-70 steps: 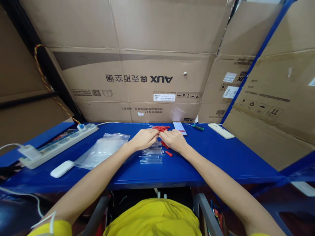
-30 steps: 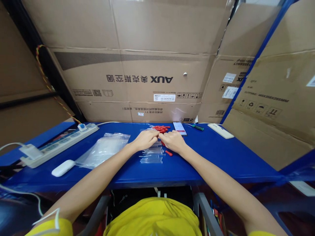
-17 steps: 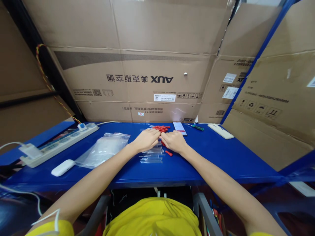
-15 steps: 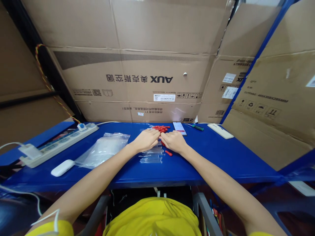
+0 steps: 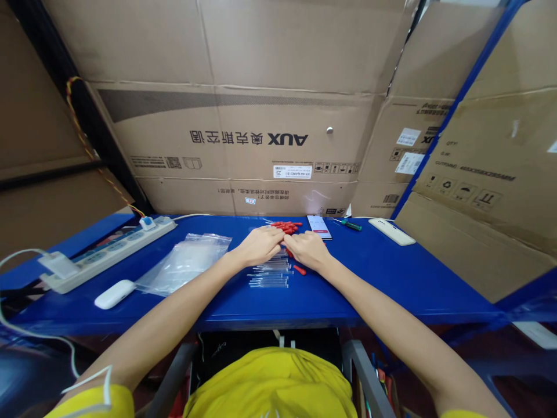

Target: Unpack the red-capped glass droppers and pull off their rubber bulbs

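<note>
My left hand [image 5: 260, 246] and my right hand [image 5: 308, 249] meet over the middle of the table, fingers closed and fingertips together. Whatever sits between the fingertips is hidden. Under and in front of my left hand lie several thin clear tubes [image 5: 268, 281], side by side, looking like glass dropper tubes. A pile of red rubber dropper bulbs [image 5: 285, 226] is just beyond my fingers. One loose red bulb [image 5: 300, 270] rests near my right hand, and a bit more red shows beneath it.
On the blue table [image 5: 383, 284], clear plastic bags [image 5: 185, 264], a white rounded device [image 5: 115, 294] and a power strip [image 5: 117, 249] lie left. Behind the hands are a lit phone [image 5: 319, 226] and green screwdriver [image 5: 349, 224]; a pale phone [image 5: 391, 231] lies right. Cardboard [image 5: 252, 58] walls the back.
The view has shifted very slightly. Both hands stay together in the same spot, and the tubes and red bulbs look unmoved.
</note>
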The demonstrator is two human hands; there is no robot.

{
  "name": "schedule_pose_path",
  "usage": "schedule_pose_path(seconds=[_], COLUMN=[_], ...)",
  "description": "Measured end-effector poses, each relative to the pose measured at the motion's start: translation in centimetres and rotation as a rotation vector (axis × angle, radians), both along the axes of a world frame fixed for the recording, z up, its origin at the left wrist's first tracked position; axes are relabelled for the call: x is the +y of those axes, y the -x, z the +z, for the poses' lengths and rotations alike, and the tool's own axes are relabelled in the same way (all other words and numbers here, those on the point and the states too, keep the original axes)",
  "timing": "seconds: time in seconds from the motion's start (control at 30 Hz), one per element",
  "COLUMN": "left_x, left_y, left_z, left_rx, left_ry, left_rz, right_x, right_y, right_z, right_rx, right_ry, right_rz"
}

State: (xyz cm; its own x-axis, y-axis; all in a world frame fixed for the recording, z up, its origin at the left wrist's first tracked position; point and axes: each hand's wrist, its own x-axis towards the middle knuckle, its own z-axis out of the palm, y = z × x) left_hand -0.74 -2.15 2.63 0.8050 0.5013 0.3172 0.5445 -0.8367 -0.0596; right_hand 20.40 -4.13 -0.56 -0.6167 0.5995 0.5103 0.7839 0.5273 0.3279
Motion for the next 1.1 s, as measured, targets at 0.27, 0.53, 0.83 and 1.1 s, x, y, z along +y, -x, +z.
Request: schedule_pose_path(seconds=[0.27, 0.53, 0.83, 1.1], left_x=[0.0, 0.1, -0.2, -0.3], left_y=[-0.2, -0.2, 0.1, 0.0], left_z=[0.0, -0.3, -0.3, -0.5], left_rx=[-0.015, -0.025, -0.049, -0.045], left_ry=[0.020, 0.010, -0.071, -0.142], left_rz=[0.009, 0.014, -0.001, 0.005], right_x=[0.2, 0.1, 0.2, 0.5], right_y=[0.1, 0.0, -1.4, -1.5], right_z=[-0.3, -0.2, 0.6, 0.1], right_rx=[0.019, 0.015, 0.045, 0.116], right_ry=[-0.012, -0.008, -0.023, 0.070], right_rz=[0.001, -0.013, 0.037, 0.036])
